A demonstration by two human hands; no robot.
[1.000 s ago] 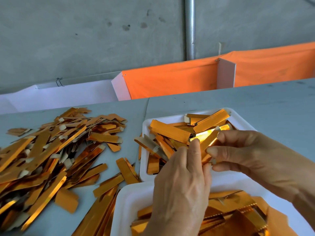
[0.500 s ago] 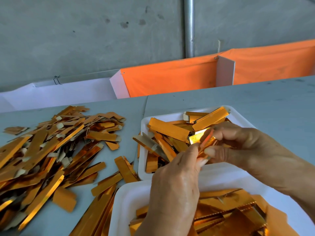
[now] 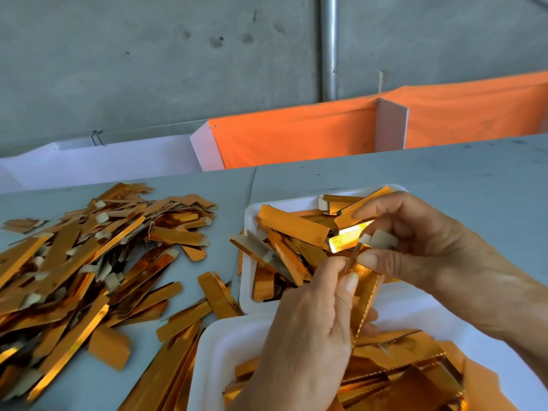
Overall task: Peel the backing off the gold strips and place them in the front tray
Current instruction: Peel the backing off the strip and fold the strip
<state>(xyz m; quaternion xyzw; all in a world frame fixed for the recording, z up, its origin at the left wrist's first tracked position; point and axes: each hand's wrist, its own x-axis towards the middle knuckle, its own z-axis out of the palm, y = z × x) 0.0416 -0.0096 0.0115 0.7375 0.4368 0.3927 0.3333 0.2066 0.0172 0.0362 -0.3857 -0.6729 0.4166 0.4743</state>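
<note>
Here, both hands [image 3: 355,280] pinching one gold strip [image 3: 366,298], two white trays [image 3: 246,280] holding gold strips.

Two white trays [image 3: 247,280], two hands [image 3: 308,336], gold strips [image 3: 74,271] beyond counting

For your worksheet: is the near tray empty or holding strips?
Holding strips: gold strips lie piled inside the near white tray.
</note>
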